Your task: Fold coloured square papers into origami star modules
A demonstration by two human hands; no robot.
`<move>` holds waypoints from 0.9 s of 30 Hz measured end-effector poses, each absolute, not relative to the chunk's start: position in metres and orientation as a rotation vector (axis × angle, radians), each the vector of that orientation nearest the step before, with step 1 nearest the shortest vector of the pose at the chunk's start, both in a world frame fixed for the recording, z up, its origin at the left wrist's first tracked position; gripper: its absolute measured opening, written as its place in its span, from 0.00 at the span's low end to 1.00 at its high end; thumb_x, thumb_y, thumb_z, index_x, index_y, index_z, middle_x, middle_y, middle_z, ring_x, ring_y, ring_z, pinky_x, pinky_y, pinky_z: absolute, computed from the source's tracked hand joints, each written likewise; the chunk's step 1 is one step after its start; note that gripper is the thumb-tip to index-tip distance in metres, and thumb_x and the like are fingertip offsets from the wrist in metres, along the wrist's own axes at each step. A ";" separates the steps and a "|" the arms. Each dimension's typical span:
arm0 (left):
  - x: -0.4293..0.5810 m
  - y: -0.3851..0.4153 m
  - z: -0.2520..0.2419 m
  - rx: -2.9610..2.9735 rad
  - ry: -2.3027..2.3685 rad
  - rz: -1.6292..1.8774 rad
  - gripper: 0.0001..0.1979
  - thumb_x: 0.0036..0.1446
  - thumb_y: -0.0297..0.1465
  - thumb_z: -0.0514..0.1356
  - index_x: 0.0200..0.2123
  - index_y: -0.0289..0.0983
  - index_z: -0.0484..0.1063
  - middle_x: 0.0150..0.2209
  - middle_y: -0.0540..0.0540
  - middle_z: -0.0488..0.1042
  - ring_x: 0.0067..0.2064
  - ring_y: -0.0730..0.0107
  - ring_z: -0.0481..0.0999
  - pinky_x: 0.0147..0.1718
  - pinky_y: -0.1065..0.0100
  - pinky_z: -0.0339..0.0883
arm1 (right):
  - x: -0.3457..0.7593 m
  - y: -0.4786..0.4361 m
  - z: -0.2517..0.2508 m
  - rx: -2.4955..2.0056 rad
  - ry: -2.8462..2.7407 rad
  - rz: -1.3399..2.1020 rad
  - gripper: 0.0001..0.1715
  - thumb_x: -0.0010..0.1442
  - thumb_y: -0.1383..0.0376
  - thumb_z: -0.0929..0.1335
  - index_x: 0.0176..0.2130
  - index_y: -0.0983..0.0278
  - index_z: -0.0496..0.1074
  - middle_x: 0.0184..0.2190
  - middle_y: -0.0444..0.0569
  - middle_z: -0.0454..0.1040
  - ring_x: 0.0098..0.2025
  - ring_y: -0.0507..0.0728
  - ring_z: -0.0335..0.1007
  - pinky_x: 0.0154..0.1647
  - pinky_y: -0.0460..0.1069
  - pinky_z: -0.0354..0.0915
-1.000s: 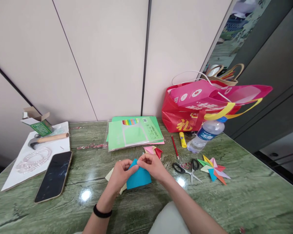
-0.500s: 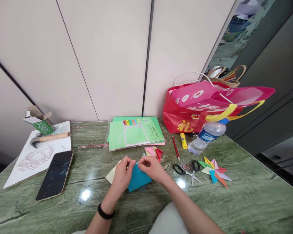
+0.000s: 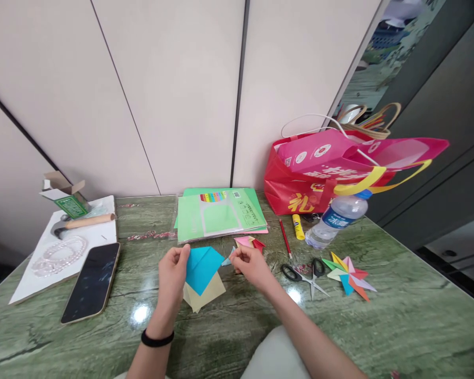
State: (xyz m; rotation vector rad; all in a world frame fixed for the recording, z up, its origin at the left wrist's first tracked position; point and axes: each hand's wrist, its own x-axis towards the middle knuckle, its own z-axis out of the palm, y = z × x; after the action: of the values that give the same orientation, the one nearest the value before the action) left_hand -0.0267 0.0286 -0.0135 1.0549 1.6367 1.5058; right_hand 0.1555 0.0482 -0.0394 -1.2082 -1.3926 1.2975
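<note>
My left hand [image 3: 173, 273] pinches the left corner of a blue paper square [image 3: 201, 266] and holds it lifted over the green marble table [image 3: 398, 316]. A cream paper square [image 3: 209, 295] lies flat right beneath it. My right hand [image 3: 250, 266] is closed in a pinch beside the blue paper's right corner, with a small blue bit of paper [image 3: 229, 258] at its fingertips. Small folded pink and red paper pieces [image 3: 249, 242] lie just behind my right hand.
A pack of green paper [image 3: 219, 215] lies behind. To the right are a red pencil [image 3: 285, 238], glue stick [image 3: 297, 226], water bottle [image 3: 335, 218], scissors [image 3: 305, 273], a coloured paper star [image 3: 349, 273] and a red bag [image 3: 319, 171]. A phone [image 3: 91, 281], beads and hammer [image 3: 79, 223] lie left.
The blue paper was on the table under both hands; now my left hand has lifted it leftward, uncovering the cream sheet, and my right hand has let go of its main part.
</note>
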 end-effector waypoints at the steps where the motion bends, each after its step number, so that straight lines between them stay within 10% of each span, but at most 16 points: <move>1: -0.024 0.028 -0.013 1.058 1.611 1.488 0.19 0.42 0.47 0.61 0.18 0.36 0.64 0.15 0.56 0.59 0.19 0.77 0.56 0.18 0.74 0.50 | 0.155 0.048 -0.039 -1.187 -1.365 1.314 0.06 0.47 0.63 0.66 0.24 0.64 0.67 0.18 0.41 0.66 0.20 0.49 0.60 0.20 0.44 0.60; 14: -0.004 0.021 -0.009 1.097 1.436 1.353 0.16 0.42 0.42 0.64 0.19 0.35 0.68 0.17 0.54 0.65 0.21 0.76 0.62 0.21 0.74 0.57 | 0.154 0.041 -0.027 -1.029 -1.353 1.422 0.18 0.43 0.61 0.73 0.35 0.65 0.69 0.27 0.46 0.74 0.29 0.53 0.70 0.30 0.47 0.64; 27: -0.003 0.019 0.000 1.183 1.250 1.162 0.13 0.40 0.33 0.65 0.32 0.34 0.75 0.20 0.48 0.76 0.22 0.70 0.72 0.19 0.72 0.63 | 0.155 0.039 -0.020 -1.029 -1.549 0.983 0.04 0.48 0.69 0.68 0.28 0.62 0.75 0.27 0.47 0.73 0.33 0.55 0.68 0.35 0.48 0.64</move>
State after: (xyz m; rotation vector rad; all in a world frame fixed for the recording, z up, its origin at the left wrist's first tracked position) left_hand -0.0034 0.0189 -0.0005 1.1827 1.2502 1.1623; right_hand 0.1553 0.0391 -0.0199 -1.0287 -1.5485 0.9827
